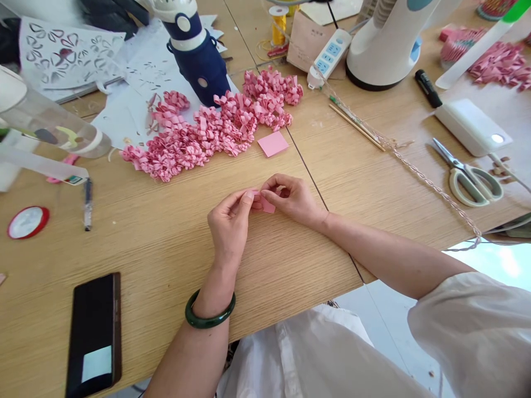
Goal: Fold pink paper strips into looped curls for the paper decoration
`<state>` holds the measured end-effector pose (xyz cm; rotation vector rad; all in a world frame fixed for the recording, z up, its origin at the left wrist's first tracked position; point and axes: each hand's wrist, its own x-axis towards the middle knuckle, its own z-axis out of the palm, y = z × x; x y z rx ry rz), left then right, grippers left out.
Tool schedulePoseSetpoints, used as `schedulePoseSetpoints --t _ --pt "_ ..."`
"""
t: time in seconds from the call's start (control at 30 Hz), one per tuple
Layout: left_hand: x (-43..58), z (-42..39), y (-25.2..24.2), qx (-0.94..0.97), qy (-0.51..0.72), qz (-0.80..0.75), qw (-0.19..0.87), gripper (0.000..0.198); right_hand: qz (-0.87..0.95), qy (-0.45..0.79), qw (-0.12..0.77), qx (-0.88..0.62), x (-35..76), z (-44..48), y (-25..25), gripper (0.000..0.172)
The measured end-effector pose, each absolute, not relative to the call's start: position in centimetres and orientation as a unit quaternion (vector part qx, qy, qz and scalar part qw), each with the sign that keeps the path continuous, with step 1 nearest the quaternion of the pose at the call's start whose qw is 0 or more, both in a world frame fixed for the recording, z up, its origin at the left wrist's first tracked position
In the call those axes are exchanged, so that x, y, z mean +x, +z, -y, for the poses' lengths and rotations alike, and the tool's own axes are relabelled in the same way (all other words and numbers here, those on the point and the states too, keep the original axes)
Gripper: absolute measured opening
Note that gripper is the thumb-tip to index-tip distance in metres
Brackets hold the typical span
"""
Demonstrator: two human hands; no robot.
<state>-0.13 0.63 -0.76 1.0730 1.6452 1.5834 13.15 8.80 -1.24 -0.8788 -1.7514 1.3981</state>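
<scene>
My left hand [232, 218] and my right hand [292, 199] meet over the table, fingertips nearly touching. Both pinch a small piece of pink paper [269, 206], part of which hangs below the right fingers; the rest is hidden by my fingers. Just beyond lies a flat pink paper rectangle [272, 143]. Behind it stretches a long heap of curled pink paper pieces [199, 135]. A dark green bangle [210, 312] circles my left wrist.
A dark blue bottle [199, 63] stands behind the heap. Scissors [470, 177], a braided cord [431, 182] and a power strip [329, 58] lie to the right. On the left are a phone [93, 331], a red-rimmed tape roll [28, 222] and a pen [87, 204].
</scene>
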Motion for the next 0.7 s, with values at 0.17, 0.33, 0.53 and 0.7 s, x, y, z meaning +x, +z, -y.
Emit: schedulePoseSetpoints --t 0.17,0.33,0.53,0.7 --pt "-0.23 -0.7 -0.97 0.408 0.599 -0.618 0.304 0.019 0.677 0.541 0.363 -0.342 13.15 -8.84 -1.29 0.017" --pt "-0.27 -0.77 -1.03 0.399 0.6 -0.615 0.321 0.019 0.674 0.544 0.369 -0.337 13.19 -8.91 -1.41 0.018" --pt "-0.36 -0.77 -1.24 0.399 0.584 -0.629 0.321 0.018 0.681 0.547 0.379 -0.307 13.31 -8.74 -1.37 0.019" --pt "-0.29 -0.78 -1.3 0.393 0.588 -0.631 0.32 0.018 0.704 0.523 0.406 -0.258 13.52 -8.77 -1.16 0.018"
